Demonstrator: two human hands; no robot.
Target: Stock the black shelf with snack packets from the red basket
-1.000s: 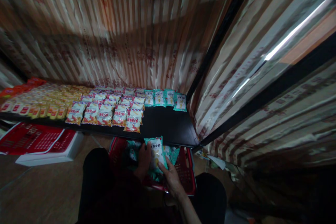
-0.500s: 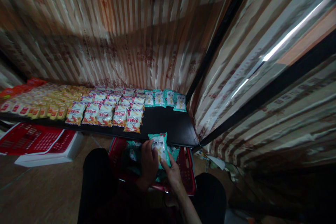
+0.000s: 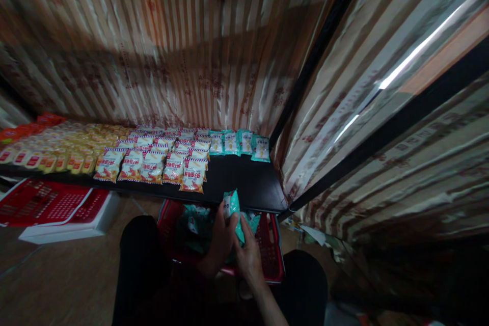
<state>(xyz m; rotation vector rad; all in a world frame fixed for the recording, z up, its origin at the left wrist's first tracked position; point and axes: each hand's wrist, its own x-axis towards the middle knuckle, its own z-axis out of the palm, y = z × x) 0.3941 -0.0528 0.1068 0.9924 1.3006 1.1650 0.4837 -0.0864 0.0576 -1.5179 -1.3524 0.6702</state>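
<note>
A: Holding one teal snack packet [image 3: 231, 204] in both hands, just above the red basket [image 3: 272, 260], below the front edge of the shelf [image 3: 244, 186].

B: Grip?

A: Left hand [image 3: 220, 242] is wrapped around the packet's left side, fingers closed on it. Right hand [image 3: 249, 254] pinches its lower right edge. Packet is turned edge-on to the camera, so the print is hidden.

B: Why two hands?

A: My read: the bag is limp and slippery, so one hand carries it while the other squares it up.

B: What's in the basket?

A: More teal packets [image 3: 193, 216], loose and piled. It sits on the floor between the person's knees, right under the shelf's front right corner, probably for a short reach.

B: Shelf state?

A: Teal row [image 3: 240, 143] lies along the back edge near the right corner. Red-striped packets [image 3: 168, 160] are overlapped in rows mid-shelf, reaching the front edge. Yellow packets [image 3: 57, 155] lie toward the left end. The black strip in front of the teal row is bare.

B: Anything else?

A: Flat red crate [image 3: 53, 204] on the floor, left of the person.
</note>
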